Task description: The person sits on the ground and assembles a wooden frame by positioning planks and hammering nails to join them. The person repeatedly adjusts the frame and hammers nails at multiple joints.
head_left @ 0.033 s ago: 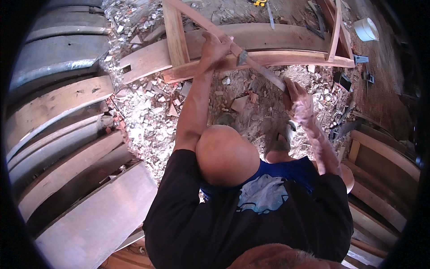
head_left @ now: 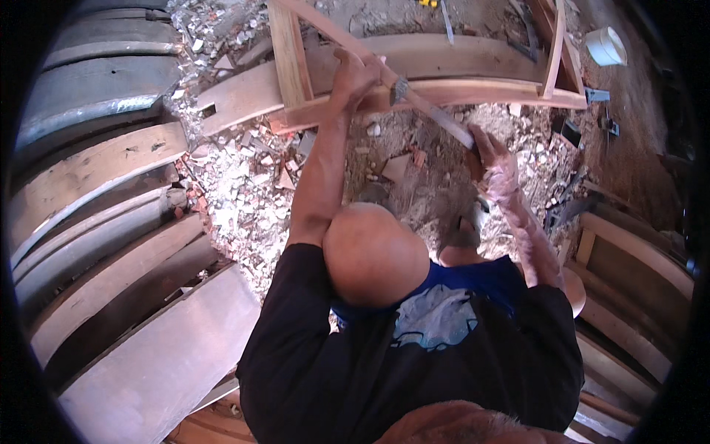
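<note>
A long narrow wooden strip (head_left: 325, 27) slants from the top of the head view down to the right, its lower length paler. My left hand (head_left: 356, 80) is closed around its middle, just above a wooden beam (head_left: 466, 90). Beside that hand, a small dark grey piece (head_left: 399, 90) sits on the strip; its kind is unclear. At the strip's lower end my right hand (head_left: 498, 166) is closed, with something brown partly hidden under its fingers. An upright wooden post (head_left: 289, 55) joins the beam on the left, and a thinner slat (head_left: 554, 52) rises at its right end.
Behind the beam lies a wide curved board (head_left: 436, 55). Wood chips (head_left: 251, 174) cover the ground around my feet. Stacked planks (head_left: 96, 159) line the left side, and more boards (head_left: 629, 251) lie at right. A white bucket (head_left: 606, 48) stands at the far right.
My left hand has shifted very slightly along the strip, its fingers drawn closer in. My right hand keeps nearly the same place.
</note>
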Motion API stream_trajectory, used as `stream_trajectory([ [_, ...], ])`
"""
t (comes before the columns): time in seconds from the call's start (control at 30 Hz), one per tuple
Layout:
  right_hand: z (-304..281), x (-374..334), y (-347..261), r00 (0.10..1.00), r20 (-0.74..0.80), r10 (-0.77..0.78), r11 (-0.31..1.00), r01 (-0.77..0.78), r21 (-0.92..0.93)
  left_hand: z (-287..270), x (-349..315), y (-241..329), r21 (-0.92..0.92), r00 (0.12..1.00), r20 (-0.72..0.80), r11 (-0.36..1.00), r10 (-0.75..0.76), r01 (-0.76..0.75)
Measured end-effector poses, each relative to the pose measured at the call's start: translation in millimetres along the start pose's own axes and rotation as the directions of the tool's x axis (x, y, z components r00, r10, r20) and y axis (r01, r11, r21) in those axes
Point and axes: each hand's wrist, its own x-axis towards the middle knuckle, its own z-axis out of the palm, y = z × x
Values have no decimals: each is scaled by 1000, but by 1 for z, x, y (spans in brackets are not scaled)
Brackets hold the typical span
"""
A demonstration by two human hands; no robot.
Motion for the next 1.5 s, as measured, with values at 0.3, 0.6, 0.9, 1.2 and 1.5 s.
stream_trajectory([
  [0.3,-10,13,-25,978,127,167,916,-201,347,3,19,-13,-31,1000,11,999,22,-21],
  [0.6,-23,16,-56,968,60,245,875,-247,417,5,18,-16,76,998,-53,997,28,-24],
  [0.9,-40,17,-77,974,41,223,865,-217,453,19,22,-32,115,986,-130,989,105,-90],
  [1.2,-32,14,-55,904,279,324,889,-392,237,16,28,-15,69,997,-30,995,77,-75],
  [1.5,-8,-21,-37,968,-103,229,923,-182,340,9,15,15,74,1000,8,997,28,-29],
])
